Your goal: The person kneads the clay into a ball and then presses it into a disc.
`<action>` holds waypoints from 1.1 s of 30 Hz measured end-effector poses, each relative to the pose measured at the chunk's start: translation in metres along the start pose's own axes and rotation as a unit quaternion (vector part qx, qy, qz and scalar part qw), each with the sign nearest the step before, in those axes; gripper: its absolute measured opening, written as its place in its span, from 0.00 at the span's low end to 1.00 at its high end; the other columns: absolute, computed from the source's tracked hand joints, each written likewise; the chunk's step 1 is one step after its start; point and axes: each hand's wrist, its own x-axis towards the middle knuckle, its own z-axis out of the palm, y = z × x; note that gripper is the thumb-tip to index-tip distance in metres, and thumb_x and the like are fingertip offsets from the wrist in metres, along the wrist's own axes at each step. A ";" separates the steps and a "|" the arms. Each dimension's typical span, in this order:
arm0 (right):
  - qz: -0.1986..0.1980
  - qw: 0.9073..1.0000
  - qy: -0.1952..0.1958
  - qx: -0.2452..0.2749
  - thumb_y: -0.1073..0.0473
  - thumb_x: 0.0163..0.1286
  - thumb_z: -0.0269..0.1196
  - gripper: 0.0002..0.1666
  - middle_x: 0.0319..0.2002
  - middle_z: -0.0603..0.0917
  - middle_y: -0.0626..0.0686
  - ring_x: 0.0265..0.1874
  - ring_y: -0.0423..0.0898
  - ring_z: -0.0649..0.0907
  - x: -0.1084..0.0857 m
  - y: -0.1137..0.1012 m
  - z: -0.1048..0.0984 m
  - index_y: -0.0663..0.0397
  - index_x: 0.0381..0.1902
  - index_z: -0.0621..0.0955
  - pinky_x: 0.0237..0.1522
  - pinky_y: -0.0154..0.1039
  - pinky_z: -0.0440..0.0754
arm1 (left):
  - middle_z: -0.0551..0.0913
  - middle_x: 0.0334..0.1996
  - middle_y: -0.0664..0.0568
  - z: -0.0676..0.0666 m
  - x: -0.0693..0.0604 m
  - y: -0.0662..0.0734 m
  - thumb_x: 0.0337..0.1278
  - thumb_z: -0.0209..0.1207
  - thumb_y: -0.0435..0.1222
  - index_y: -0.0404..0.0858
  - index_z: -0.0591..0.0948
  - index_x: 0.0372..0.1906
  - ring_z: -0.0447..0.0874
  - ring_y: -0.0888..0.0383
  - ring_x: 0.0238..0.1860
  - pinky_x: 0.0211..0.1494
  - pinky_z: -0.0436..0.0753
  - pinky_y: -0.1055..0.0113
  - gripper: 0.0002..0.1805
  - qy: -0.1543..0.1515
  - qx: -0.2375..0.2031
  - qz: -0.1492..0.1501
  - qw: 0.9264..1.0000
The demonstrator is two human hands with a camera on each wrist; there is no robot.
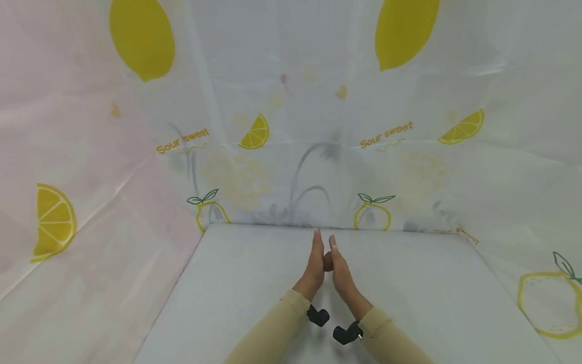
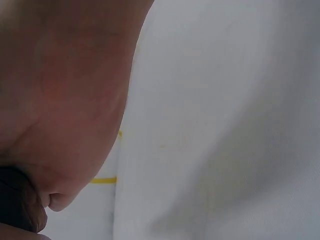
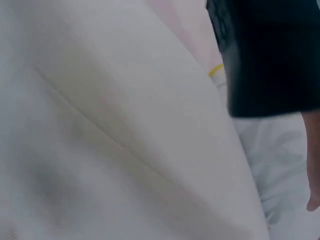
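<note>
A small brown roundish thing [image 1: 328,262] sits between the two palms, above the white tabletop. Its exact kind cannot be made out. My left hand [image 1: 315,264] is upright with straight fingers, its palm against one side of it. From the other side my right hand [image 1: 342,273] presses, fingers also straight and pointing away, with the fingertips of both hands a little apart. The left wrist view shows the left hand [image 2: 70,95] close up, with a dark rounded thing [image 2: 17,200] at its lower edge. Only part of a hand [image 3: 314,165] shows in the right wrist view.
The white tabletop [image 1: 254,273] spreads around both arms. A lemon-printed sheet [image 1: 313,116] hangs behind and along the sides. Black wrist cameras, one at the left wrist [image 1: 318,316] and one at the right wrist [image 1: 347,333], stand close together.
</note>
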 end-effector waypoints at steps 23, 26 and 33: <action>-0.039 0.998 0.029 0.050 0.44 0.86 0.32 0.40 0.82 0.40 0.57 0.81 0.51 0.39 -0.009 -0.020 0.010 0.57 0.81 0.34 0.78 0.58 0.35 | 0.84 0.26 0.44 -0.006 -0.001 -0.003 0.69 0.21 0.72 0.29 0.87 0.29 0.81 0.50 0.43 0.68 0.63 0.45 0.58 0.006 0.054 -0.056 0.997; -0.030 0.997 0.038 0.055 0.43 0.86 0.32 0.41 0.82 0.39 0.58 0.81 0.51 0.39 -0.001 -0.021 0.008 0.59 0.81 0.34 0.78 0.57 0.35 | 0.84 0.32 0.38 -0.005 -0.003 -0.004 0.71 0.18 0.70 0.28 0.84 0.29 0.79 0.47 0.50 0.73 0.55 0.44 0.58 -0.017 0.059 -0.037 0.997; -0.004 0.996 0.059 0.062 0.42 0.86 0.30 0.40 0.82 0.40 0.57 0.81 0.50 0.39 0.015 -0.019 0.002 0.57 0.82 0.34 0.78 0.54 0.35 | 0.33 0.82 0.40 -0.005 -0.009 -0.003 0.71 0.21 0.70 0.33 0.36 0.81 0.25 0.45 0.81 0.78 0.30 0.40 0.53 -0.055 0.028 -0.021 0.998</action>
